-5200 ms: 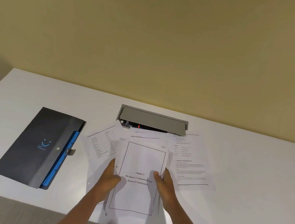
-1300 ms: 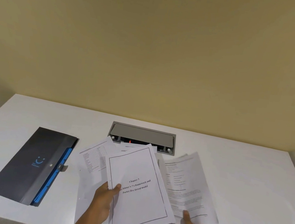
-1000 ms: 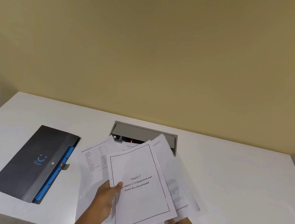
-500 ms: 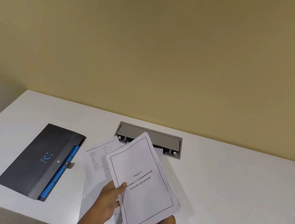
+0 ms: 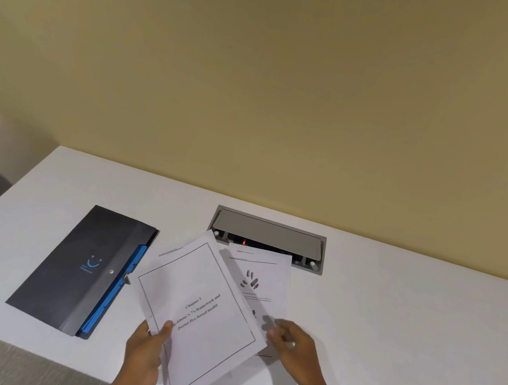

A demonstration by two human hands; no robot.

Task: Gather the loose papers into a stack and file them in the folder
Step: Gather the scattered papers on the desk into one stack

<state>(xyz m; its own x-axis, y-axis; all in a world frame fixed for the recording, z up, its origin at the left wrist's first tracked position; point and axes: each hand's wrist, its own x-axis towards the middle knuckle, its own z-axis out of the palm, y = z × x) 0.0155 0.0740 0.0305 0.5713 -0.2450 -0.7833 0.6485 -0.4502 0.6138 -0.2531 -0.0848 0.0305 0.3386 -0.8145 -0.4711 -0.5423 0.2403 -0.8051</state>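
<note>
My left hand (image 5: 143, 354) pinches the gathered stack (image 5: 199, 310), thumb on top. My right hand (image 5: 291, 344) hangs loosely open, blurred, seemingly empty, above the loose sheet (image 5: 262, 283) lying just ahead of it. I should slide that sheet toward the stack, square the edges, then carry everything across to the folder (image 5: 83, 270) left of my left hand.

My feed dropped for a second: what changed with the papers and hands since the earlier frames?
The right hand let go of the stack's lower edge and now reaches, open, over a sheet still on the desk. The left hand keeps its grip on the stack topped by the Chapter 3 page. The folder has not been moved.
</note>
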